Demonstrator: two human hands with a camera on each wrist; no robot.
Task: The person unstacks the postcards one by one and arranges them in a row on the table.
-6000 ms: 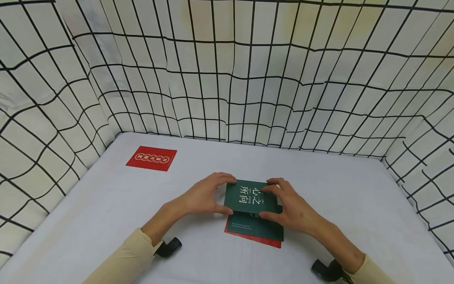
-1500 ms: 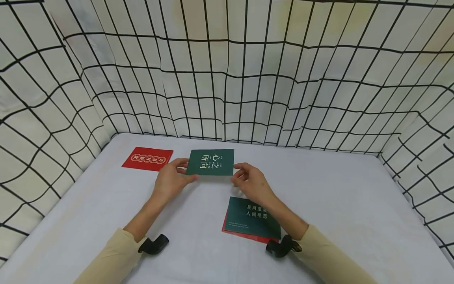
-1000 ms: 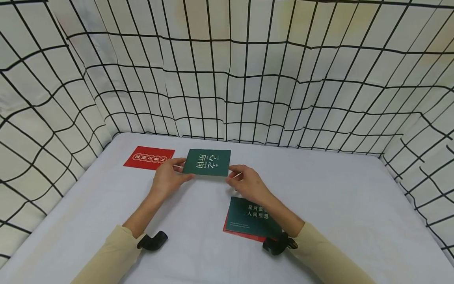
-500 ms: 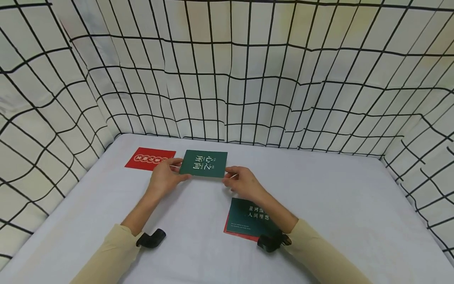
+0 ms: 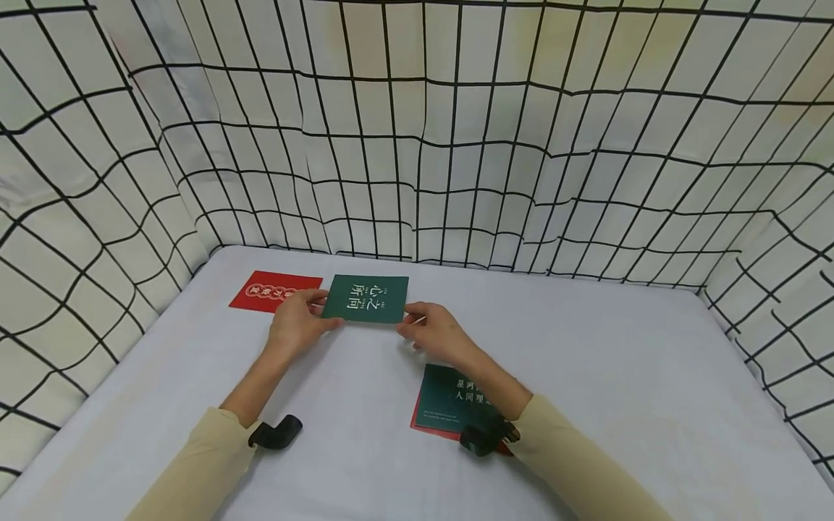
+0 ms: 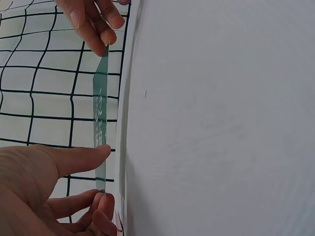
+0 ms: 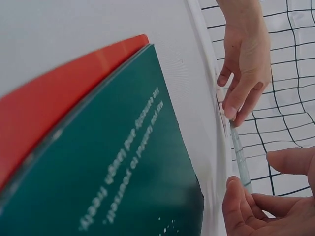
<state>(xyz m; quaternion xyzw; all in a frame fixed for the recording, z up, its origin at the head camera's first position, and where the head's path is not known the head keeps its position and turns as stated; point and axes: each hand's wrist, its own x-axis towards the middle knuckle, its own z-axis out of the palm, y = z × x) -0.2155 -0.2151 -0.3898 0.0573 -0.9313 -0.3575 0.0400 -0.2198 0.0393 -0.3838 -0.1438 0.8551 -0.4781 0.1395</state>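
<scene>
A thin green card (image 5: 366, 299) with white characters is held up level over the far part of the table, printed side up; the left wrist view shows it nearly edge-on. My left hand (image 5: 296, 324) grips its left end, thumb on the near edge and fingers at the far side. At the right end, my right hand (image 5: 438, 333) holds the near corner with curled fingertips. Behind my left fingers lies a red card (image 5: 270, 289) with round gold marks, partly covered. Under my right forearm sits another green card (image 5: 446, 401), on top of a red one (image 7: 74, 88).
A white cloth covers the table (image 5: 619, 369). White walls with black netting (image 5: 482, 166) rise at the back and both sides. A black wrist device (image 5: 276, 433) sits on the left wrist and another (image 5: 481, 440) on the right.
Six seconds ago both hands held the green card above the stack. It has since been carried away and to the left, and keeps drifting left toward the red card.
</scene>
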